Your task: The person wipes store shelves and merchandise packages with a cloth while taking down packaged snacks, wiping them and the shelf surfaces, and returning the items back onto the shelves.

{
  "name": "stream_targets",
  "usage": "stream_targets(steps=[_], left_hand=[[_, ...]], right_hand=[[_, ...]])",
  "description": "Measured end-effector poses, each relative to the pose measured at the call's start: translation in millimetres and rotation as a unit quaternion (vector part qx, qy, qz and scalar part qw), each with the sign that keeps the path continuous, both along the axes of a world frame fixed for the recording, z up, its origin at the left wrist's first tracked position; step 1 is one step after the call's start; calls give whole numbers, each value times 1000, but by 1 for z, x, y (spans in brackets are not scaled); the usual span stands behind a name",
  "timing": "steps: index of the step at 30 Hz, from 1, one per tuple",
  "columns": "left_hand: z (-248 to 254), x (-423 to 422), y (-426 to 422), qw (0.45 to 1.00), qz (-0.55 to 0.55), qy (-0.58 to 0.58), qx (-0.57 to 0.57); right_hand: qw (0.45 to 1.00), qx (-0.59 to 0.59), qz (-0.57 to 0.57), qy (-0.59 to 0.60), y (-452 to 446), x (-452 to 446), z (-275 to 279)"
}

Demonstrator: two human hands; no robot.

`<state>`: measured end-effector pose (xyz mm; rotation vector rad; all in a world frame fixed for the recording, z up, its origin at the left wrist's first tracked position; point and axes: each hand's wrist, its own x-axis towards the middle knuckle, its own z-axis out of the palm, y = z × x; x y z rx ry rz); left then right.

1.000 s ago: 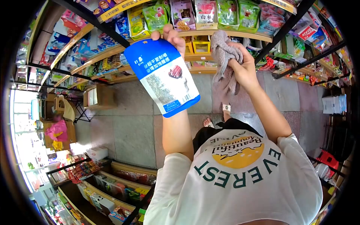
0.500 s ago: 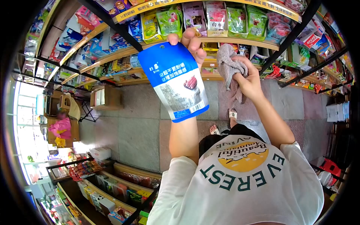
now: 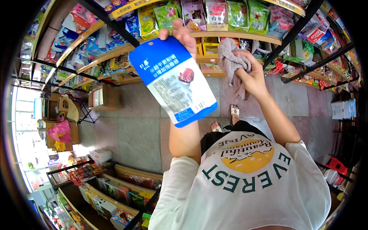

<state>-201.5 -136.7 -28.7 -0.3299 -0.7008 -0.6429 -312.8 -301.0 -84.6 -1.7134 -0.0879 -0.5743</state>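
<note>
My left hand [image 3: 183, 35] is closed around the far side of a blue and white snack pouch [image 3: 180, 82]. Only the fingertips show over its top edge; the palm is hidden behind it. The pouch is tilted, with printed text and a picture of reddish-brown strips facing me, and a hang hole near its upper left corner. In my right hand [image 3: 253, 78] is a crumpled grey cloth [image 3: 232, 61], pinched between thumb and fingers. Its lower end hangs loose beside the pouch without touching it.
A shelf [image 3: 237, 35] of colourful snack bags, among them a green bag [image 3: 166, 17], curves across ahead. Low racks [image 3: 126, 188] of packets stand at lower left. A cardboard box [image 3: 103, 97] sits on the tiled floor [image 3: 142, 134]. Someone in pink [image 3: 60, 131] is at far left.
The pouch in my left hand has shifted slightly left and turned a little, its face now tilted more. My right hand and the cloth have moved slightly left and up, still held.
</note>
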Motion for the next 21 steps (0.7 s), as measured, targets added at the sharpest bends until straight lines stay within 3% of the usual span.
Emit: stream_targets(steps=[4,21], left_hand=[[-19,16,-4,994,-75,4,-83],[-24,18,-21,987,-119,77,-72]], right_hand=[[1000,-5,-4,-2,-4,0,-5],[1000,9,0,-4,-17,-7,-6]])
